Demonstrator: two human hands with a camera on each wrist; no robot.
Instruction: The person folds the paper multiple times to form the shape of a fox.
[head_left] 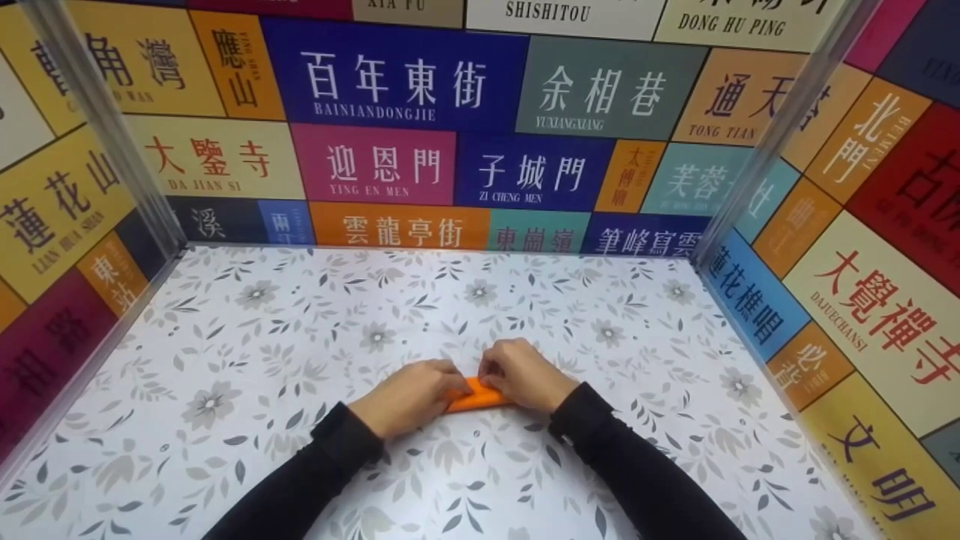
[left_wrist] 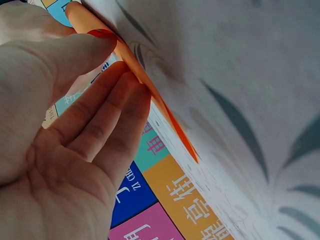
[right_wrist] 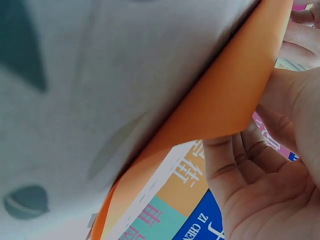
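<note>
A sheet of orange paper [head_left: 480, 396], folded into a narrow strip, lies on the patterned tabletop in front of the person. At its left part the left hand [head_left: 412, 397] holds it, thumb on the near side and fingertips along the edge in the left wrist view. The right hand [head_left: 529, 375] pinches the right part between thumb and fingers. From the right wrist, a broad flap of the orange paper [right_wrist: 215, 100] stands up from the table, its edge at the fingertips. Both hands are close together, and they hide much of the strip in the head view.
The tabletop [head_left: 300, 322] is white with grey flowers and leaves. Upright panels of coloured Chinese signs form a back wall [head_left: 397, 82], a left wall [head_left: 60, 217] and a right wall [head_left: 862, 285]. Pale corner posts [head_left: 112, 127] join the panels. Black sleeves [head_left: 300, 472] cover both forearms.
</note>
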